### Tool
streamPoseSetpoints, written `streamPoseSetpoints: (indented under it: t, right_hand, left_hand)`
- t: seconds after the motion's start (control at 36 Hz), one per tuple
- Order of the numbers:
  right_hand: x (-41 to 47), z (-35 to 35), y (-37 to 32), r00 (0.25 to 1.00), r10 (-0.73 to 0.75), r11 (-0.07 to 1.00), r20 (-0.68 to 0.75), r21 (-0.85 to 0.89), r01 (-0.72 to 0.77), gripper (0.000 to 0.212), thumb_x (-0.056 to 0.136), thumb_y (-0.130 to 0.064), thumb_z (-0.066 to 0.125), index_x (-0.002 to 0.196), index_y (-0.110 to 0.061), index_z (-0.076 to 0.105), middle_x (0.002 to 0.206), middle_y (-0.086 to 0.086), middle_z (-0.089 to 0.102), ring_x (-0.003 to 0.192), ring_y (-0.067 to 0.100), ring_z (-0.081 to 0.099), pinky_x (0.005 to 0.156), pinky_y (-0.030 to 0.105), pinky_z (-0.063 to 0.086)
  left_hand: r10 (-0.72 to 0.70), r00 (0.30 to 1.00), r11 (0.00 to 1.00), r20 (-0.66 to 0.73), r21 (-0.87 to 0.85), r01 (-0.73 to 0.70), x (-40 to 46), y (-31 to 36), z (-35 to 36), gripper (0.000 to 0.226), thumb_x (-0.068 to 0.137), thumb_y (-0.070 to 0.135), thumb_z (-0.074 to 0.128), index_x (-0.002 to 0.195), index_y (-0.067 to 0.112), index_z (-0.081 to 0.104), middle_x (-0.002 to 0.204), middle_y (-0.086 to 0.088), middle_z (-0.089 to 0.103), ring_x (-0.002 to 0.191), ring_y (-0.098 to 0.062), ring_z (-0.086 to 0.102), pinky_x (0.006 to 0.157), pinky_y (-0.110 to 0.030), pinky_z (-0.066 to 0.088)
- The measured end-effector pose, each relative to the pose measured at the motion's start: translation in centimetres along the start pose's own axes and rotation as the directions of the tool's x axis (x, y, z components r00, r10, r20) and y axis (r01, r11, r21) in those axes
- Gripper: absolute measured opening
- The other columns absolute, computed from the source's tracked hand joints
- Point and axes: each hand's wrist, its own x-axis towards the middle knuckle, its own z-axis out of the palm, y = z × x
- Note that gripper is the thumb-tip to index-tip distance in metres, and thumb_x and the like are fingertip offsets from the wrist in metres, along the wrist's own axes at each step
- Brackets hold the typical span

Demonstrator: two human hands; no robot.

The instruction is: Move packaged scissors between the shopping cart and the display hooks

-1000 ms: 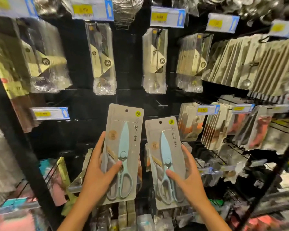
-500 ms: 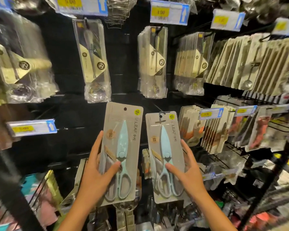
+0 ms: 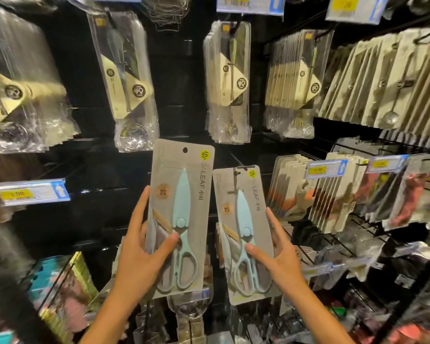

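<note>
Left hand (image 3: 137,259) pinches left scissors pack (image 3: 181,217) low at edge, thumb across front, hang hole free above grip. Right hand (image 3: 281,264) pinches right scissors pack (image 3: 245,234) likewise; display hook (image 3: 234,181) above grip appears through its hole, likely hanging.

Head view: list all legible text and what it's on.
"SALEAF", followed by characters too blurred to read: left scissors pack, held by left hand.
"SALEAF", same again: right scissors pack, held by right hand.
"5.00", blurred, likely: yellow price tag on left shelf rail.
Round copper stickers on both packs: too small.
Upper price tags, right rail tag, hanging cutlery pack logos: unreadable.
</note>
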Motion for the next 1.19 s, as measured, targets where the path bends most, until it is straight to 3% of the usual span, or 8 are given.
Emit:
streamPoseSetpoints:
  t: [0.11, 0.25, 0.39, 0.53, 0.67, 0.86, 0.94, 1.19]
  right_hand:
    - [1.1, 0.8, 0.9, 1.0, -0.02, 0.998, 0.023, -0.051, 0.021, 0.092, 0.086, -0.023, 0.078, 0.152, -0.054, 0.022, 0.146, -0.044, 0.035, 0.128, -0.013, 0.049, 0.098, 0.016, 0.05]
    - [3.4, 2.2, 1.3, 0.999, 0.006, 0.97, 0.038, -0.242, 0.003, 0.094, 0.093, -0.038, 0.069, 0.149, -0.063, -0.002, 0.123, -0.064, 0.03, 0.107, -0.028, 0.049, 0.09, 0.012, 0.048]
    - [6.9, 3.7, 2.7, 0.999, 0.008, 0.926, 0.047, -0.377, 0.011, 0.094, 0.095, -0.047, 0.061, 0.147, -0.062, -0.016, 0.155, -0.021, 0.035, 0.126, 0.011, 0.058, 0.096, 0.035, 0.056]
    - [10.6, 5.1, 4.5, 0.997, 0.022, 0.881, 0.071, -0.473, 0.015, 0.096, 0.099, -0.047, 0.055, 0.142, -0.06, -0.029, 0.164, 0.006, 0.028, 0.135, 0.034, 0.051, 0.103, 0.057, 0.049]
    - [14.4, 5.8, 6.3, 0.99, 0.097, 0.84, 0.103, -0.542, -0.026, 0.098, 0.099, -0.054, 0.05, 0.134, -0.06, -0.041, 0.143, 0.022, 0.048, 0.109, 0.04, 0.063, 0.091, 0.057, 0.053]
    - [16.9, 5.8, 5.9, 0.969, 0.208, 0.78, 0.13, -0.62, -0.084, 0.101, 0.101, -0.047, 0.047, 0.117, -0.062, -0.052, 0.135, 0.023, 0.048, 0.097, 0.037, 0.064, 0.086, 0.048, 0.051]
    - [17.2, 5.2, 6.3, 0.967, 0.182, 0.791, 0.18, -0.61, -0.035, 0.108, 0.101, -0.031, 0.053, 0.127, -0.06, -0.048, 0.136, 0.023, 0.048, 0.103, 0.04, 0.063, 0.093, 0.055, 0.053]
    - [11.1, 4.3, 3.7, 0.964, 0.161, 0.911, 0.213, -0.407, -0.062, 0.09, 0.099, -0.042, 0.058, 0.158, -0.038, -0.009, 0.166, 0.002, 0.016, 0.15, 0.023, 0.028, 0.118, 0.039, 0.028]
  left_hand:
    - [-0.002, 1.0, 1.0, -0.022, -0.008, 0.002, 0.3, 0.2, 0.3, 0.095, 0.082, 0.018, 0.076, 0.147, 0.061, 0.021, 0.142, 0.035, 0.045, 0.125, 0.006, 0.054, 0.079, -0.004, 0.05]
    - [0.013, 0.998, 1.0, -0.065, -0.023, -0.014, 0.8, 0.4, 0.4, 0.095, 0.082, 0.018, 0.076, 0.146, 0.063, 0.023, 0.143, 0.04, 0.041, 0.127, 0.005, 0.053, 0.082, -0.004, 0.049]
    - [0.025, 0.996, 1.0, -0.088, -0.017, -0.026, 1.1, 0.7, 0.3, 0.095, 0.08, 0.019, 0.077, 0.146, 0.062, 0.023, 0.139, 0.045, 0.042, 0.124, 0.009, 0.053, 0.086, -0.008, 0.052]
    - [0.034, 0.997, 0.999, -0.075, 0.017, -0.032, 1.5, 0.6, -0.1, 0.095, 0.079, 0.023, 0.077, 0.145, 0.065, 0.022, 0.152, 0.012, 0.045, 0.132, -0.022, 0.054, 0.1, -0.049, 0.053]
    - [0.044, 0.996, 0.999, -0.081, 0.015, -0.043, 1.7, 1.0, -0.4, 0.094, 0.08, 0.024, 0.075, 0.145, 0.064, 0.022, 0.147, -0.006, 0.051, 0.13, -0.027, 0.056, 0.102, -0.049, 0.053]
    - [0.068, 0.993, 0.998, -0.095, 0.01, -0.067, 1.9, 1.2, -0.4, 0.094, 0.08, 0.022, 0.076, 0.147, 0.061, 0.023, 0.15, 0.015, 0.047, 0.13, -0.018, 0.056, 0.097, -0.036, 0.056]
    - [0.075, 0.992, 0.997, -0.099, 0.004, -0.075, 1.7, 1.3, -0.4, 0.094, 0.081, 0.02, 0.075, 0.147, 0.061, 0.023, 0.151, 0.024, 0.042, 0.131, -0.01, 0.054, 0.095, -0.023, 0.055]
    - [0.05, 0.996, 0.999, -0.078, 0.013, -0.049, 0.9, 1.3, -0.4, 0.094, 0.082, 0.02, 0.075, 0.148, 0.059, 0.022, 0.154, 0.021, 0.04, 0.136, -0.015, 0.051, 0.103, -0.047, 0.052]
